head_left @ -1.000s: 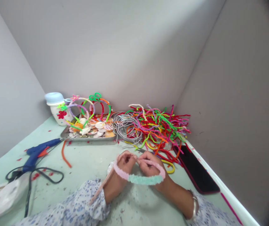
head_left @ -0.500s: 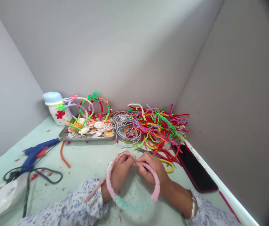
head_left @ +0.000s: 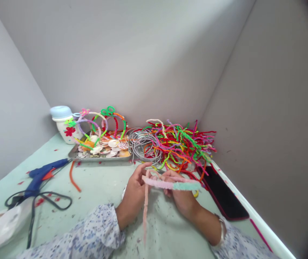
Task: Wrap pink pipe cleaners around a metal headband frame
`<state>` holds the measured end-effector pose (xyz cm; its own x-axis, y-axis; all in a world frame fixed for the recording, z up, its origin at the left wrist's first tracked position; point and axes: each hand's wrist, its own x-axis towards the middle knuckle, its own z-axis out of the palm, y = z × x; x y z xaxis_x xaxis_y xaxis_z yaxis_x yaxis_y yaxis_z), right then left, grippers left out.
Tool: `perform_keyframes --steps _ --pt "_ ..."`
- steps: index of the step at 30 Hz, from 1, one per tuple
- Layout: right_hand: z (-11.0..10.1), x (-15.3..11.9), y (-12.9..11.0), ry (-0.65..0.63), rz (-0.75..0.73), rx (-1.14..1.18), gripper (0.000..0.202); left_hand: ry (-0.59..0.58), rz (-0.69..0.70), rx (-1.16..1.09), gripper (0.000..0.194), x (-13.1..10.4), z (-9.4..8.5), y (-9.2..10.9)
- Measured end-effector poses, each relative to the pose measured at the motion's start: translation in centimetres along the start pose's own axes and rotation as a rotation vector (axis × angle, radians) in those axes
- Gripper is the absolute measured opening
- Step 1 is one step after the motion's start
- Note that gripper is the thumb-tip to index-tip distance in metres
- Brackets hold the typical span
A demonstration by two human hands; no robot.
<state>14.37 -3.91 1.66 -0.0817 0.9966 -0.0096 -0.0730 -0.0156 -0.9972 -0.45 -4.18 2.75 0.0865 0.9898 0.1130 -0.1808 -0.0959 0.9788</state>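
Note:
A headband (head_left: 159, 184) wrapped in pink and mint fuzzy pipe cleaner is held between my hands, seen nearly edge-on. Its mint stretch lies to the right, across my right hand (head_left: 182, 198), whose fingers are closed on the band. My left hand (head_left: 134, 192) pinches by the band's left end, with its index finger stretched forward; part of this grip is hidden. From that end a loose peach pipe cleaner (head_left: 145, 216) hangs down, and a bend of it arches between the hands.
Behind the hands are a metal tray (head_left: 102, 158) of shells and finished headbands, coiled grey wire (head_left: 143, 145) and a heap of coloured pipe cleaners (head_left: 186, 140). A blue glue gun (head_left: 39, 178) with its cord lies left, a phone (head_left: 224, 194) right, and a white bottle (head_left: 62, 124) stands back left.
The headband has turned from a face-on ring to nearly edge-on, its mint part swinging right and up. The peach pipe cleaner has come off my left wrist and now hangs down.

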Motion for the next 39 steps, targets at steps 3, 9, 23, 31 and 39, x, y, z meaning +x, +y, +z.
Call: perform_keyframes --steps 3,9,23,31,39 --pt "0.0 0.2 0.8 -0.025 0.033 0.091 0.011 0.02 0.044 0.08 0.026 -0.2 0.0 0.4" --pt "0.1 0.2 1.2 -0.097 0.153 0.191 0.024 0.019 0.009 0.059 0.008 -0.3 -0.4 0.1" --pt "0.0 0.3 0.9 -0.096 0.149 0.415 0.017 0.043 -0.207 -0.315 0.034 0.7 -0.7 -0.7" --pt "0.1 0.3 0.8 -0.113 0.216 0.355 0.019 -0.025 -0.02 -0.079 0.008 0.2 -0.6 0.0" --pt "0.1 -0.3 0.3 -0.222 0.174 0.371 0.014 0.041 -0.237 -0.319 0.039 0.7 -0.8 -0.2"
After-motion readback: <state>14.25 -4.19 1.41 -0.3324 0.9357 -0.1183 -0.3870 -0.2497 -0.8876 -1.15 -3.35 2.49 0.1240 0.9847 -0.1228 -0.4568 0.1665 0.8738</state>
